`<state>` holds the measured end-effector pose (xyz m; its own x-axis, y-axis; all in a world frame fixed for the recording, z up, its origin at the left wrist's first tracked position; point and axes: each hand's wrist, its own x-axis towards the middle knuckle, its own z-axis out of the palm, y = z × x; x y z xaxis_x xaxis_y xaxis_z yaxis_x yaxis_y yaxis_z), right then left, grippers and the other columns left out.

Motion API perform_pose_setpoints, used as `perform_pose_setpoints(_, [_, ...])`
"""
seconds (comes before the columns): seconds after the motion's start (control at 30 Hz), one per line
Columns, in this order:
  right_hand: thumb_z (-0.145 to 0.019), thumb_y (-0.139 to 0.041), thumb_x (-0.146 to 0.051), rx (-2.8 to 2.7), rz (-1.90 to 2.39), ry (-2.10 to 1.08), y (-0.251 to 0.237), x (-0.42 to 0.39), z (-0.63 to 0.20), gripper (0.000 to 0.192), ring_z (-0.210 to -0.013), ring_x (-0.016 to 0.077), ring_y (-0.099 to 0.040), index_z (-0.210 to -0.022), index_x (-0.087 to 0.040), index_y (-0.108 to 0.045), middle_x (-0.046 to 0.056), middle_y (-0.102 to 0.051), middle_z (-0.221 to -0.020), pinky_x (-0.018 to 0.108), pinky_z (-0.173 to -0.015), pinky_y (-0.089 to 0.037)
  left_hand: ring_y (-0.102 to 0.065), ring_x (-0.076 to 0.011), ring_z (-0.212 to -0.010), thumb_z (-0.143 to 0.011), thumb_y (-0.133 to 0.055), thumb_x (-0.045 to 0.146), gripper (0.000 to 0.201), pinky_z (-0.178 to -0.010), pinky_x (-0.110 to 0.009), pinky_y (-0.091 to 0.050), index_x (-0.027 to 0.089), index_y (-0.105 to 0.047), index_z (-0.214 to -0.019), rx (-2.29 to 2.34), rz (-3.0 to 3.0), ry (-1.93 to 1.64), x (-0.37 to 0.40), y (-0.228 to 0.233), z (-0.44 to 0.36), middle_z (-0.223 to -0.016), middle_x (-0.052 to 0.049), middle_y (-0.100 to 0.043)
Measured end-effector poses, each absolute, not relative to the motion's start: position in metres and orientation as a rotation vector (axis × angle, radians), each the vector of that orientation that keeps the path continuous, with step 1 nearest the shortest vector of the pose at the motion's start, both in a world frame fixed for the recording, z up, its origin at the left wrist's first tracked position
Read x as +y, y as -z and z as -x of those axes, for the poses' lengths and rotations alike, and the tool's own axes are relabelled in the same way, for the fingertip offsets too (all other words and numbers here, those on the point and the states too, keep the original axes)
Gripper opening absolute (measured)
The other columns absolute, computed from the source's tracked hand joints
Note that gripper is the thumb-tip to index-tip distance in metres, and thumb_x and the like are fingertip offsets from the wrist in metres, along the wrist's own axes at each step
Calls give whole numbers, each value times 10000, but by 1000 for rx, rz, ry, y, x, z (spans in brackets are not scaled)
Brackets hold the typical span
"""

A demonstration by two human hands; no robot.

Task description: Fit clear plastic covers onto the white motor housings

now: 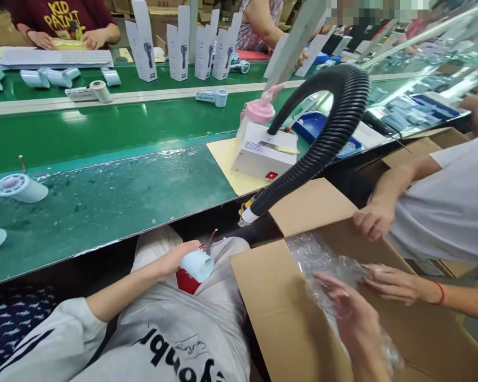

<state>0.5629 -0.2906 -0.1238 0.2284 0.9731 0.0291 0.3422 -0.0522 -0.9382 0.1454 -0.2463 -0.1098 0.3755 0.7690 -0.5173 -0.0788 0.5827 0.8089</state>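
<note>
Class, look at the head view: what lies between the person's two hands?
The head view shows the near flap of the cardboard box between the left hand, holding a pale blue fan head, and the right hand over bubble wrap.

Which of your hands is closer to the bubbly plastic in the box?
Right. The right hand reaches into the cardboard box, touching the bubble wrap. The left hand is away, over the lap, holding a pale blue part.

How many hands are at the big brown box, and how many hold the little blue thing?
Own right hand at the cardboard box: 1
Co-worker's hands at the box: 2
Own left hand holding the pale blue fan part: 1
Total: 4 hands
</note>
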Motion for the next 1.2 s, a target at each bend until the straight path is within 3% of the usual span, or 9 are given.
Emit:
perform_pose_setpoints(0.1, [-988,-413,-667,-1700,1203,-1020,103,-277,-480,551,-1055,330,-733,-1060,-260,-776,129,-772,-1082,442,-817,-629,-501,-117,-513,-759,-601,710,553,-394,-215,-366,166,-574,-850,1039,-840,-575,-249,107,-140,-708,-4,-573])
perform_pose_setpoints(0.23, [-1035,-485,-505,-2375,1028,-582,87,-255,-387,469,-1154,323,-674,-1413,-264,-623,166,-660,-1311,449,-880,-621,-524,-137,-611,-800,-640,591,443,-462,-219,-399,159,-654,-895,1055,-971,-549,-251,94,-128,-779,-22,-614])
perform_pose_setpoints(0.37, [-952,-657,-241,-2596,1036,-256,89,-240,-340,310,-1081,352,-658,-1257,-235,-712,190,-637,-1315,503,-833,-624,-586,-189,-905,-895,-642,368,204,-845,-305,-501,176,-704,-926,1159,-1401,-624,-255,82,-113,-954,-50,-662])
perform_pose_setpoints(0.47, [-857,-731,-118,-2588,1006,-486,93,-237,-329,123,-1107,348,-656,-945,-203,-748,179,-642,-1293,486,-846,-621,-616,-212,-971,-954,-600,338,196,-933,-359,-493,188,-704,-1026,1214,-1756,-641,-259,85,-104,-1032,-67,-667])
perform_pose_setpoints(0.57, [-873,-736,-195,-2350,1005,-954,92,-238,-327,54,-1112,299,-675,-825,-204,-712,142,-650,-1230,427,-875,-610,-639,-220,-986,-836,-789,441,423,-907,-355,-531,206,-693,-1175,1187,-1765,-715,-260,95,-98,-1083,-74,-663])
perform_pose_setpoints(0.67, [-934,-654,-317,-1987,1112,-1277,89,-240,-329,222,-1006,256,-702,-748,-209,-709,118,-686,-1111,365,-788,-602,-632,-254,-1060,-666,-904,523,624,-960,-413,-545,234,-732,-1192,1126,-1799,-754,-256,105,-95,-1147,-97,-631])
perform_pose_setpoints(0.83, [-856,-747,-469,-1532,1196,-1526,91,-238,-334,370,-965,262,-720,-591,-219,-682,99,-776,-976,379,-818,-588,-631,-309,-1217,-685,-917,430,690,-1071,-487,-506,254,-690,-1311,971,-1728,-684,-251,105,-97,-1398,-158,-600])
perform_pose_setpoints(1.0, [-792,-851,-445,-1609,1013,-1503,88,-241,-341,205,-1151,302,-713,-847,-257,-791,99,-766,-1220,441,-953,-599,-700,-252,-1083,-727,-881,360,728,-864,-341,-595,209,-615,-1388,929,-1321,-712,-258,96,-103,-1323,-154,-675])
perform_pose_setpoints(1.2, [-858,-800,-205,-2007,846,-1117,82,-253,-346,317,-1262,275,-670,-1154,-268,-708,106,-691,-1381,426,-1064,-562,-709,-193,-886,-736,-872,434,799,-713,-269,-574,204,-574,-1441,955,-1244,-682,-266,87,-101,-1233,-141,-715])
